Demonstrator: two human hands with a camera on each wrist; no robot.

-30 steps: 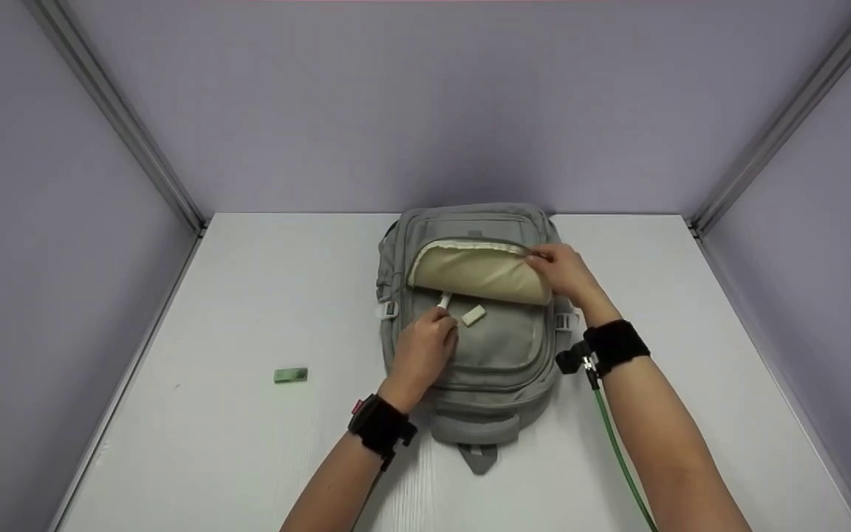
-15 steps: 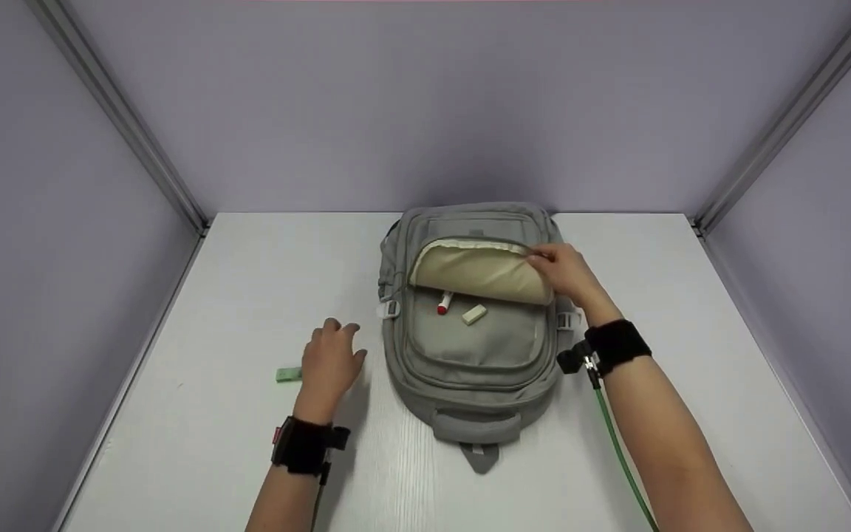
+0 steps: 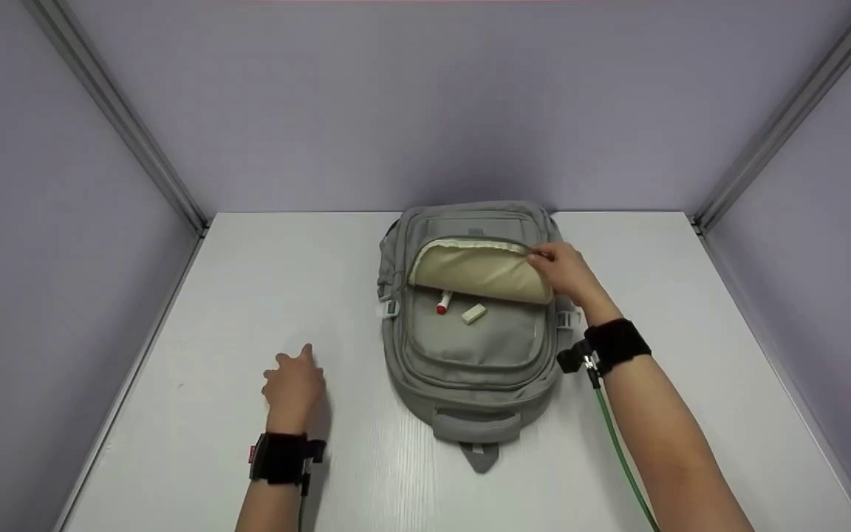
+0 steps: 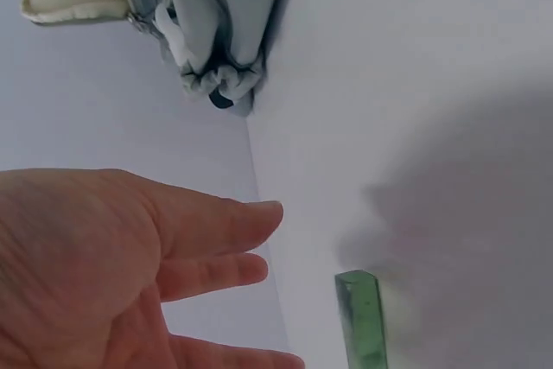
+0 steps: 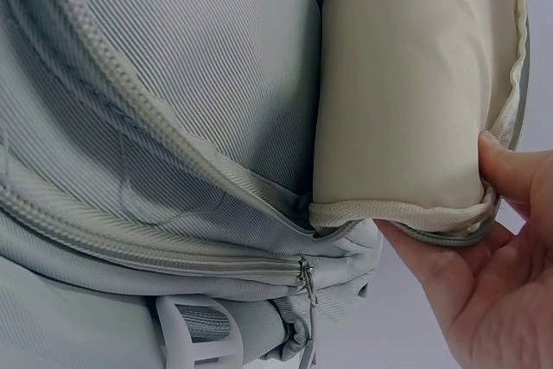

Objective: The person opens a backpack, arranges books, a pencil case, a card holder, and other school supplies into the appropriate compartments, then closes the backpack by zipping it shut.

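A grey backpack [image 3: 477, 414] lies on the white table, its front pocket unzipped. My right hand [image 3: 567, 275] pinches the edge of the beige-lined pocket flap [image 5: 406, 84] between thumb and fingers and holds it up. Just below the flap, a white marker with a red end [image 3: 443, 304] and a small cream block [image 3: 474, 314] lie on the pocket front. To the left of the backpack, my left hand [image 3: 294, 386] is spread above the table, holding nothing. Beneath it is a small green block [image 4: 365, 321], seen in the left wrist view and hidden by the hand in the head view.
Grey-lilac panels [image 3: 366, 103] enclose the white table [image 3: 233, 295] at the back and both sides. A green cable [image 3: 621, 451] trails from the right wrist band. A carry handle [image 3: 477, 426] and strap face the near side of the backpack.
My left hand has let go of the marker, leaving it on the backpack, and has moved left and down over the green block. My right hand keeps its hold on the flap.
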